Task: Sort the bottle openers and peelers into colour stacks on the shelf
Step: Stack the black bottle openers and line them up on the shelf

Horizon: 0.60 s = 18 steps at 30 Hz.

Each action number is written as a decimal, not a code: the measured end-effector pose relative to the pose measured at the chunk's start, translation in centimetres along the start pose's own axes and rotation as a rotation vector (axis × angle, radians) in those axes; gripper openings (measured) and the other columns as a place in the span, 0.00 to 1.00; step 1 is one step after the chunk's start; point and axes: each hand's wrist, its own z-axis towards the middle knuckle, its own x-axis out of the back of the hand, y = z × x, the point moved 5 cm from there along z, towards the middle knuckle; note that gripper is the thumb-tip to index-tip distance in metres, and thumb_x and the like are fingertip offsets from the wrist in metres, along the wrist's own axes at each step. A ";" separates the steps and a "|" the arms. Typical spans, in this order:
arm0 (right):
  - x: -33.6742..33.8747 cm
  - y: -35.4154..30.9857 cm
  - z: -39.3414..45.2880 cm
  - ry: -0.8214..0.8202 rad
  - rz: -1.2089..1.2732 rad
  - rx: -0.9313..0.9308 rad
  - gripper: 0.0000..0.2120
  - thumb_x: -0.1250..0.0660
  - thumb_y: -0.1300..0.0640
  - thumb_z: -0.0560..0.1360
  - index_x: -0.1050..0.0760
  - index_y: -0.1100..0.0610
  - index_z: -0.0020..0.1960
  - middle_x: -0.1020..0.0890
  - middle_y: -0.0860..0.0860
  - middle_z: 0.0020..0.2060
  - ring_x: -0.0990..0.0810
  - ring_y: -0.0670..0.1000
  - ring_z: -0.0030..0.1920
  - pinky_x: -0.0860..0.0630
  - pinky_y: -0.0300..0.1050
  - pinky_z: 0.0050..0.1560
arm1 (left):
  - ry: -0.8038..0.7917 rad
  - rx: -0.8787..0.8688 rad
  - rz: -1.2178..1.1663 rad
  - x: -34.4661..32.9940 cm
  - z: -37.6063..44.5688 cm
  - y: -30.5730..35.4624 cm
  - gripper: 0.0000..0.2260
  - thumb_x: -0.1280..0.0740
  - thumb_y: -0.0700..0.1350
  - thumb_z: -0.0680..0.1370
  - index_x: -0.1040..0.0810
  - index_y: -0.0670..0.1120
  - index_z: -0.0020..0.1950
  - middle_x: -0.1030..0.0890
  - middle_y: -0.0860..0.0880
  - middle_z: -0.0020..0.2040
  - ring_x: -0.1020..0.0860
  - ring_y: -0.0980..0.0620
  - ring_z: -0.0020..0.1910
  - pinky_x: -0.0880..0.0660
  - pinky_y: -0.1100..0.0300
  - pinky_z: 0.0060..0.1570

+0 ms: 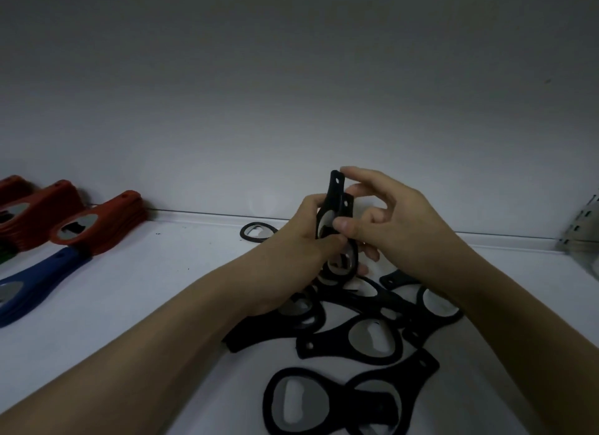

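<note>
My left hand (301, 240) grips a few black bottle openers (335, 207) held upright above the white shelf (181, 292), handles pointing up. My right hand (385, 217) pinches the same bunch, thumb on the front and a fingertip on the top handle end. Beneath both hands lies a loose pile of black openers (366, 337) with steel heads. One more black opener (257, 232) lies flat by the back wall. At the left stand red opener stacks (97, 224) and a blue opener stack (35, 279).
The shelf's back wall rises just behind my hands. A perforated metal upright (580, 227) stands at the right edge. A bit of green (6, 256) shows at the far left beside the red stacks.
</note>
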 end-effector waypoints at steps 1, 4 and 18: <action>0.1 -0.1 0.0 0.001 0.002 0.018 0.26 0.28 0.58 0.73 0.30 0.43 0.68 0.23 0.43 0.53 0.25 0.46 0.28 0.22 0.40 0.34 | -0.011 0.000 -0.025 -0.2 -0.1 0.1 0.17 0.41 0.37 0.83 0.36 0.51 0.70 0.15 0.46 0.48 0.15 0.47 0.48 0.18 0.56 0.47; 0.8 -0.2 0.2 0.046 0.061 0.047 0.18 0.32 0.57 0.77 0.27 0.44 0.65 0.22 0.45 0.50 0.23 0.46 0.31 0.25 0.39 0.32 | 0.010 -0.017 -0.018 -0.2 -0.3 1.0 0.17 0.41 0.41 0.83 0.37 0.57 0.69 0.18 0.46 0.51 0.15 0.46 0.47 0.17 0.45 0.41; -0.2 1.5 -1.5 -0.560 -0.708 -0.200 0.16 0.23 0.39 0.64 0.25 0.42 0.45 0.23 0.30 0.34 0.26 0.33 0.32 0.33 0.29 0.29 | 0.293 0.095 -0.034 4.7 1.0 -0.1 0.11 0.34 0.39 0.80 0.21 0.51 0.60 0.20 0.46 0.57 0.20 0.53 0.48 0.18 0.57 0.44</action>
